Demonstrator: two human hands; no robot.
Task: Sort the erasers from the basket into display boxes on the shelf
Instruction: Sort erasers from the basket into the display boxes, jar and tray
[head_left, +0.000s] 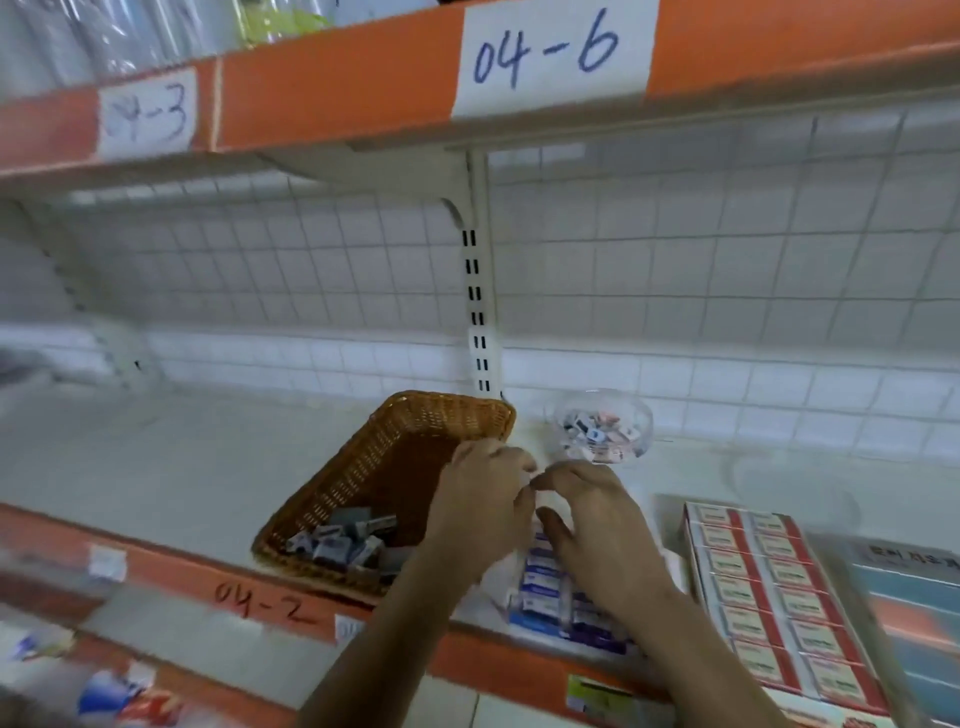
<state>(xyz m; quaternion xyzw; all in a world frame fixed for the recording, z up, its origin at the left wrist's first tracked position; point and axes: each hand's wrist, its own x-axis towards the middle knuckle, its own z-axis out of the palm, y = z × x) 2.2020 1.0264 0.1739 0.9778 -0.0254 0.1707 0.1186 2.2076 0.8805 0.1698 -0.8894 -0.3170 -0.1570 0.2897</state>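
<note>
- Shop shelving in white with an orange edge strip (156, 566) runs across the near view; the strip carries a handwritten label "04-2" (265, 603).
- Just behind that strip, a display box of blue-and-white erasers (545, 597) sits on the shelf (156, 467), partly covered by both forearms.
- To its right, close beside it, stands a red display box (769, 587), packed in two tidy columns.
- The left hand (483, 509) and right hand (597, 525) hover over the blue-and-white box with fingers curled and tips meeting. Motion blur hides whether either pinches an eraser, so I cannot tell.
- The wicker basket (447, 402) lies left of the hands, its long axis running from near-left to far-right. The left hand overlaps its right rim.
- The loose grey erasers (337, 543) are heaped in the basket's near-left corner, so they lie to the left of the left hand and nearer the shelf edge. The left hand is the closer one for the next pick, judging by this layout. It would have to draw back and leftward while the box waits directly underneath.
- Behind the right hand stands a clear tub (602, 423) of small mixed erasers.
- Farthest back are the wire grid panel (727, 260), a slotted upright (475, 291) and an upper shelf label "04-6" (550, 52).
</note>
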